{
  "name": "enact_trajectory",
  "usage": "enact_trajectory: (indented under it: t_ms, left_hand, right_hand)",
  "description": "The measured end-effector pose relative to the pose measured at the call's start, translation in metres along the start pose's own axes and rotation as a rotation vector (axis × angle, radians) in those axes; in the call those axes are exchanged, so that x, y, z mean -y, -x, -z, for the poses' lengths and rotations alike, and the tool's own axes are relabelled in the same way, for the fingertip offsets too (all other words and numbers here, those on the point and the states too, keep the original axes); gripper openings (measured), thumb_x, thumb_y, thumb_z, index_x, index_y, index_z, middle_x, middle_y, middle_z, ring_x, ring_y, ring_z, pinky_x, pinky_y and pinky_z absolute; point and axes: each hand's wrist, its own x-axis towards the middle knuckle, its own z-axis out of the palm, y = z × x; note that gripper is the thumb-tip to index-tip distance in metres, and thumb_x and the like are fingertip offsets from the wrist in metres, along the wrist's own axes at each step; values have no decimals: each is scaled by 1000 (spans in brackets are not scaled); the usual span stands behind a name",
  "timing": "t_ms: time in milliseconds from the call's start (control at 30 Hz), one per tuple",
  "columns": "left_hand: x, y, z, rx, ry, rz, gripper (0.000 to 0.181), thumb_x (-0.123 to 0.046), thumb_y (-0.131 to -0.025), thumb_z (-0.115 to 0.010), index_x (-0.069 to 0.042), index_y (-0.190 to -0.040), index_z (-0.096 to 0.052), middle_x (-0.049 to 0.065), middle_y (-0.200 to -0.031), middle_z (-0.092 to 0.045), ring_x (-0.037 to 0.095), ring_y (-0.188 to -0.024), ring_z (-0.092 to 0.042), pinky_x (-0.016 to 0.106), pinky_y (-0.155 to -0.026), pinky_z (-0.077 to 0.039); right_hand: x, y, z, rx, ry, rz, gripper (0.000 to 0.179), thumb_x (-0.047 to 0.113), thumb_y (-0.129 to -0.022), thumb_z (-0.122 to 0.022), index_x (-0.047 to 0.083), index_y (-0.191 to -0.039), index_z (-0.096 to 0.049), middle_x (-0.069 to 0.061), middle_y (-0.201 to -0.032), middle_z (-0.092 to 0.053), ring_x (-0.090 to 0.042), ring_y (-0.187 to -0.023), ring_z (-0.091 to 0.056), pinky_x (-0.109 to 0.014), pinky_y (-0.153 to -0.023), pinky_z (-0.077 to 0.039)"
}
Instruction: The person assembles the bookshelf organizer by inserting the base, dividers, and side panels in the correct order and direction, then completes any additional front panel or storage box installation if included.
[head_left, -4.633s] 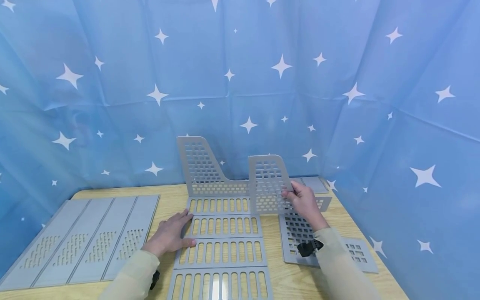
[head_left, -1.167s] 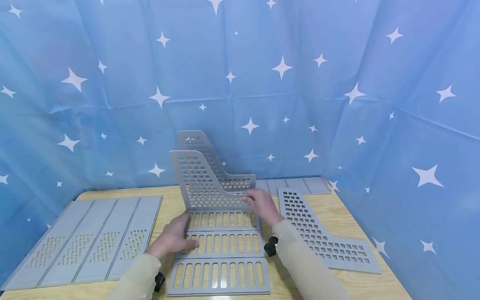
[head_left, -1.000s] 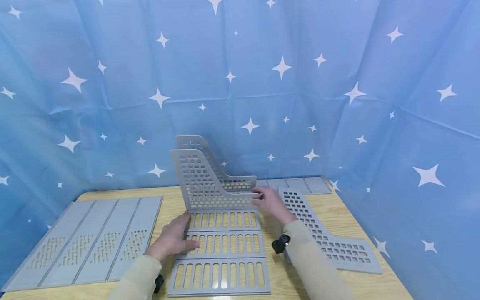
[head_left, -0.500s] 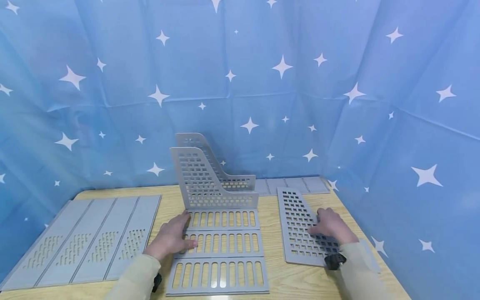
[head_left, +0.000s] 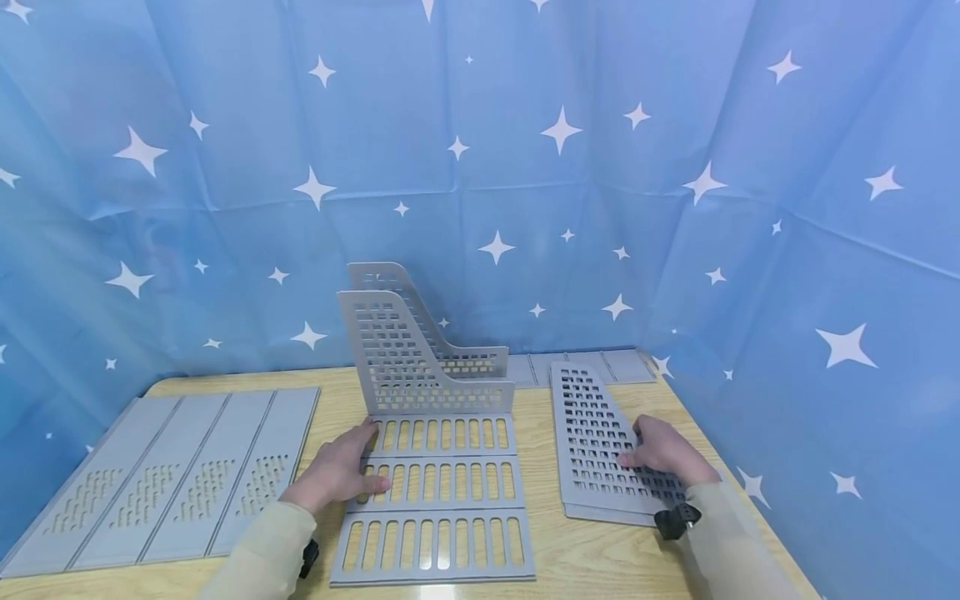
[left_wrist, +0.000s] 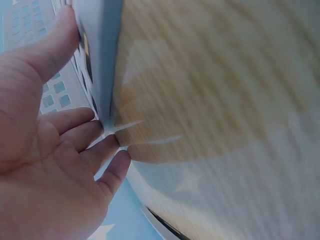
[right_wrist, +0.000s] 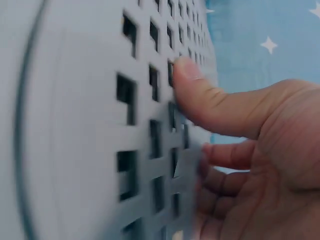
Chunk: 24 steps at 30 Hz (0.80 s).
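Note:
On the table lies a grey slotted panel (head_left: 438, 546) with two perforated side panels standing upright across its far part, a nearer one (head_left: 390, 358) and a farther one (head_left: 382, 271) behind it. My left hand (head_left: 337, 468) rests at the slotted panel's left edge, thumb over the top, fingertips against the side, as the left wrist view shows. At the right, my right hand (head_left: 663, 452) grips a flat perforated side panel (head_left: 592, 450), thumb on its upper face and fingers around its edge. A second panel's border (head_left: 607, 512) shows beneath it.
Several grey panels joined by grooves (head_left: 187, 475) lie at the left of the wooden table (head_left: 555, 554). More grooved panels (head_left: 630, 367) lie at the back right. A blue curtain (head_left: 480, 150) with white stars hangs around the table.
The right hand has put an upright side panel on the slotted panel, let go and moved right to grip another. That panel has shifted slightly, baring one beneath. The left hand stays at the edge.

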Motion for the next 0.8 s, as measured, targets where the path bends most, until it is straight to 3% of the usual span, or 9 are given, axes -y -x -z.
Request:
enact_trajectory:
  t_ms: [200, 400, 500, 700, 800]
  left_hand:
    - [1, 0, -2, -2, 8, 21, 100, -36, -83, -87, 3, -158, -34, 25, -165, -29, 49, -148, -32, 71, -116, -27]
    - [1, -1, -2, -15, 14, 25, 100, -34, -81, -88, 3, -158, -35, 26, -164, -30, 50, -148, -32, 70, -116, -28]
    - [1, -1, -3, -17, 18, 31, 102, -35, -80, -88, 3, -158, -34, 26, -165, -30, 50, -148, -32, 70, -116, -28]
    - [1, -1, -5, -20, 30, 53, 104, -35, -79, -89, 1, -159, -33, 24, -165, -30, 50, -148, -31, 68, -118, -28]
    - [1, -1, -5, -29, 33, 54, 105, -34, -79, -89, 1, -160, -32, 24, -165, -30, 49, -148, -32, 67, -118, -28]
  right_hand:
    - [17, 3, 7, -142, -147, 68, 31, 17, -93, -79, 0, -110, -60, -11, -91, -66, -21, -75, -62, -37, -65, -50]
    - [46, 12, 10, -240, -280, 269, 36, 3, -98, -68, 3, -134, -62, -17, -107, -72, -24, -86, -73, -36, -69, -59]
    - [54, 15, 7, -290, -319, 338, 33, -1, -97, -67, 2, -131, -65, -18, -105, -74, -25, -82, -72, -31, -63, -55]
    - [59, 17, -1, -335, -311, 377, 20, -2, -96, -69, 4, -116, -68, -15, -100, -76, -24, -75, -66, -27, -57, -46]
    - [60, 17, -4, -355, -286, 389, 14, -1, -95, -71, 5, -108, -70, -12, -90, -75, -16, -65, -58, -26, -54, -40]
